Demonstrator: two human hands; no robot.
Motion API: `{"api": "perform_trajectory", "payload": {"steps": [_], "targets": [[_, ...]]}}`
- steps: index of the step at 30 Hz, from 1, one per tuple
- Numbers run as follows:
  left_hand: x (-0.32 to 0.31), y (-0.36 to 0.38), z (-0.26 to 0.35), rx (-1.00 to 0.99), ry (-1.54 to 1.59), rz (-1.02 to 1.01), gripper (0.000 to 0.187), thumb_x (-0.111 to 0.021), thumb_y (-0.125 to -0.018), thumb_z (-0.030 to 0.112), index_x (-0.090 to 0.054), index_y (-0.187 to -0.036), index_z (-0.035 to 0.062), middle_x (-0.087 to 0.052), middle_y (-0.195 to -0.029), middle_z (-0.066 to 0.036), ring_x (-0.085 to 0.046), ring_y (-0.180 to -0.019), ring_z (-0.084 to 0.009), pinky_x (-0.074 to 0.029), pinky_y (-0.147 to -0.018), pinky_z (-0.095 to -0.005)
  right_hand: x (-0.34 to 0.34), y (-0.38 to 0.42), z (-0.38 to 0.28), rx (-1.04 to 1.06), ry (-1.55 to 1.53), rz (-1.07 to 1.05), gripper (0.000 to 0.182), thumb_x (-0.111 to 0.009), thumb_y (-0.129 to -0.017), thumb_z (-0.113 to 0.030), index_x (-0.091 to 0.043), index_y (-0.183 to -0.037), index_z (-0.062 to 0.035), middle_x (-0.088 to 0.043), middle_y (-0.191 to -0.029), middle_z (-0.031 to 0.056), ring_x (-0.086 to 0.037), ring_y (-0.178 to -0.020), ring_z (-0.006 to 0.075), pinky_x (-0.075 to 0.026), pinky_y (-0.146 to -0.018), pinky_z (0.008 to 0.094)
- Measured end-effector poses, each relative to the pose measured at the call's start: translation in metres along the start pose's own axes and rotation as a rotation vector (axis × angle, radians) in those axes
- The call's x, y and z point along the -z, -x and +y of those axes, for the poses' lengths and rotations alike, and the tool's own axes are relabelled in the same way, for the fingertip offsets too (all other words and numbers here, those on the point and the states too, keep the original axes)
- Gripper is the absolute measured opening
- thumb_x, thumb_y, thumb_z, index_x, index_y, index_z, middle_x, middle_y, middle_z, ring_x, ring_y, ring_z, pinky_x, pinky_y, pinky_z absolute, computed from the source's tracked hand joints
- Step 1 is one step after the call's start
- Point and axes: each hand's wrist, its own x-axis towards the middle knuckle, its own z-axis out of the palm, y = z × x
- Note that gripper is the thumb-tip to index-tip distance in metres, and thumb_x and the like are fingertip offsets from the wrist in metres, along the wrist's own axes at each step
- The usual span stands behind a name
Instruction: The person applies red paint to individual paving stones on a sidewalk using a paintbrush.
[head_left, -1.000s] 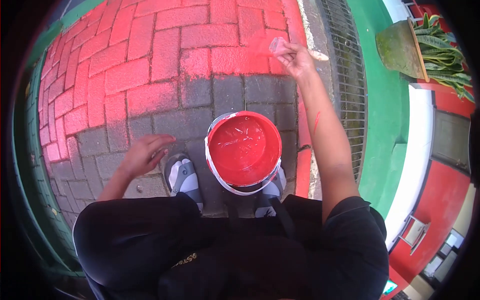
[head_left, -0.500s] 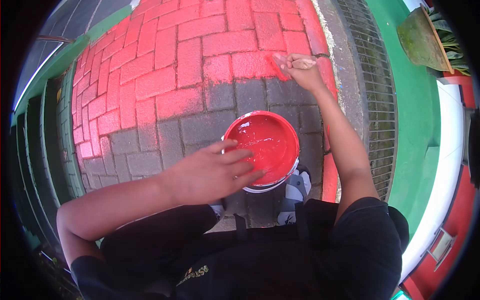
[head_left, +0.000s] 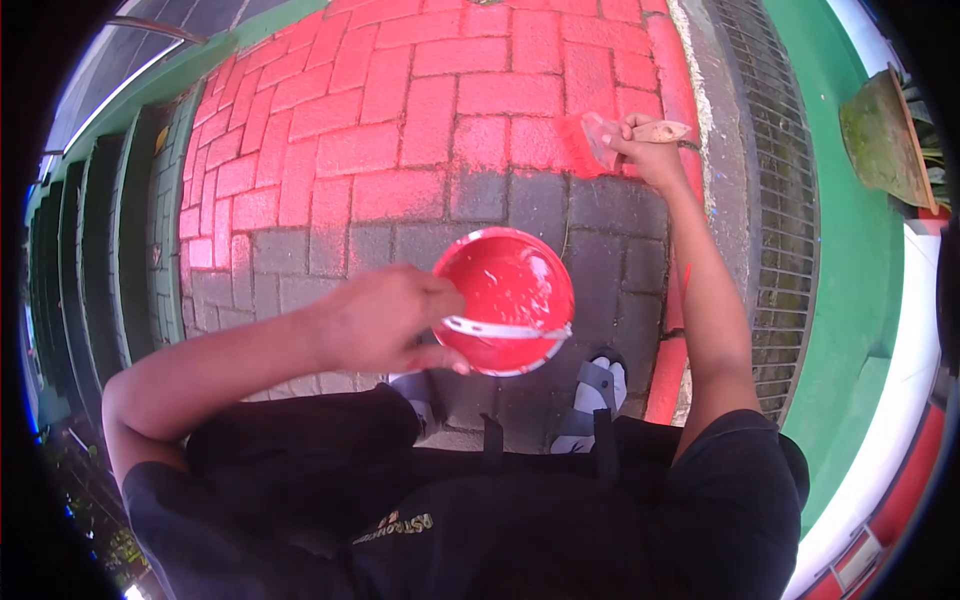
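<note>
My left hand point(head_left: 400, 315) is closed at the left side of a paint bucket point(head_left: 557, 263), fingers over its rim and thumb below. Red paint point(head_left: 510, 285) lies inside the bucket. A white strap handle point(head_left: 500, 329) crosses the bucket's mouth from beside my fingers. Farther off to the right, my right hand point(head_left: 648, 155) is closed around a paintbrush point(head_left: 664, 132) with a pale wooden handle. The brush's red-coated bristles press on the paving at the border between red-painted bricks point(head_left: 400, 150) and bare grey bricks point(head_left: 535, 205).
A red curb point(head_left: 677, 80) runs along the right, with a metal drain grate point(head_left: 785, 200) beyond it. Green steps point(head_left: 105, 240) rise at the left. A planter pot point(head_left: 885, 135) stands at the upper right. My sandalled feet point(head_left: 590, 400) are just below the bucket.
My left hand has gone from spread fingers over the bucket to gripping its left side. The bucket has shifted and the strap handle now crosses its mouth. The brush stays near the painted border.
</note>
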Motion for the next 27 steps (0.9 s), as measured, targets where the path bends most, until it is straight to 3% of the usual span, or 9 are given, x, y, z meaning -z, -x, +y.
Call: {"api": "perform_trajectory", "payload": {"steps": [6,7,8,10,11,13,18,23,27], "targets": [[-0.005,0.024,-0.017,0.109,0.013,0.154,0.041,-0.076,-0.087,0.039,-0.064,-0.085,0.0004,-0.062,-0.077,-0.016,-0.066,-0.080,-0.0381,-0.051,-0.074,-0.0468,-0.053,0.024,-0.023,-0.014,-0.139,-0.315,0.042,-0.084,-0.079,-0.001,-0.045,-0.071,-0.0132,-0.058,-0.079,-0.0065,-0.060,-0.082,0.0063,-0.047,-0.073,0.0250],[-0.006,0.030,-0.021,0.147,0.017,0.164,0.039,-0.075,-0.088,0.038,-0.064,-0.086,0.0004,-0.062,-0.077,-0.016,-0.065,-0.080,-0.0379,-0.051,-0.073,-0.0468,-0.067,0.027,-0.013,-0.005,-0.127,-0.330,0.043,-0.084,-0.080,-0.001,-0.044,-0.070,-0.0123,-0.069,-0.089,0.0011,-0.067,-0.094,0.0132,-0.052,-0.081,0.0277],[-0.007,0.036,-0.025,0.186,0.020,0.174,0.038,-0.075,-0.088,0.036,-0.064,-0.086,0.0004,-0.062,-0.076,-0.016,-0.065,-0.079,-0.0376,-0.051,-0.073,-0.0467,-0.086,0.032,-0.013,-0.011,-0.131,-0.334,0.043,-0.084,-0.080,-0.001,-0.044,-0.070,-0.0123,-0.069,-0.089,0.0011,-0.067,-0.094,0.0132,-0.052,-0.081,0.0277],[-0.007,0.042,-0.030,0.207,-0.027,0.150,0.031,-0.080,-0.084,0.028,-0.069,-0.096,0.0011,-0.065,-0.082,-0.015,-0.065,-0.082,-0.0366,-0.052,-0.076,-0.0451,-0.118,0.040,-0.017,0.135,-0.313,-0.393,0.042,-0.082,-0.081,0.001,-0.044,-0.068,-0.0102,-0.075,-0.109,0.0145,-0.069,-0.113,0.0232,-0.055,-0.095,0.0339],[-0.008,0.041,-0.027,0.172,-0.067,0.183,0.030,-0.079,-0.085,0.027,-0.069,-0.095,0.0011,-0.066,-0.083,-0.015,-0.065,-0.082,-0.0370,-0.052,-0.077,-0.0453,-0.120,0.041,-0.018,0.137,-0.316,-0.392,0.042,-0.082,-0.081,0.001,-0.044,-0.068,-0.0102,-0.075,-0.109,0.0145,-0.069,-0.113,0.0232,-0.055,-0.095,0.0339],[-0.009,0.044,-0.026,0.137,-0.110,0.215,0.029,-0.079,-0.085,0.026,-0.069,-0.095,0.0011,-0.066,-0.084,-0.016,-0.065,-0.083,-0.0374,-0.052,-0.077,-0.0456,-0.119,0.041,-0.024,0.137,-0.234,-0.625,0.042,-0.080,-0.083,0.003,-0.043,-0.065,-0.0082,-0.071,-0.123,0.0236,-0.063,-0.127,0.0313,-0.052,-0.105,0.0393],[-0.011,0.061,-0.034,0.074,-0.129,0.309,0.025,-0.078,-0.085,0.023,-0.069,-0.095,0.0018,-0.066,-0.087,-0.015,-0.066,-0.084,-0.0371,-0.053,-0.078,-0.0464,-0.089,0.061,-0.050,0.173,-0.002,-0.721,0.040,-0.075,-0.084,0.008,-0.044,-0.064,-0.0058,-0.073,-0.117,0.0218,-0.064,-0.125,0.0303,-0.055,-0.100,0.0376],[-0.020,0.077,-0.043,0.027,-0.098,0.245,0.024,-0.077,-0.086,0.022,-0.069,-0.099,0.0031,-0.068,-0.093,-0.013,-0.067,-0.090,-0.0350,-0.053,-0.081,-0.0455,-0.072,0.087,-0.093,0.287,0.295,-0.901,0.035,-0.070,-0.074,0.015,-0.044,-0.059,-0.0024,-0.077,-0.106,0.0171,-0.071,-0.115,0.0305,-0.059,-0.091,0.0342],[-0.021,0.089,-0.051,-0.008,-0.077,0.157,0.028,-0.070,-0.092,0.025,-0.067,-0.113,0.0059,-0.069,-0.104,-0.013,-0.066,-0.102,-0.0335,-0.052,-0.090,-0.0461,-0.073,0.092,-0.138,0.145,0.454,-1.016,0.026,-0.060,-0.070,0.018,-0.048,-0.059,-0.0015,-0.077,-0.108,0.0173,-0.072,-0.114,0.0298,-0.062,-0.084,0.0336]]}}
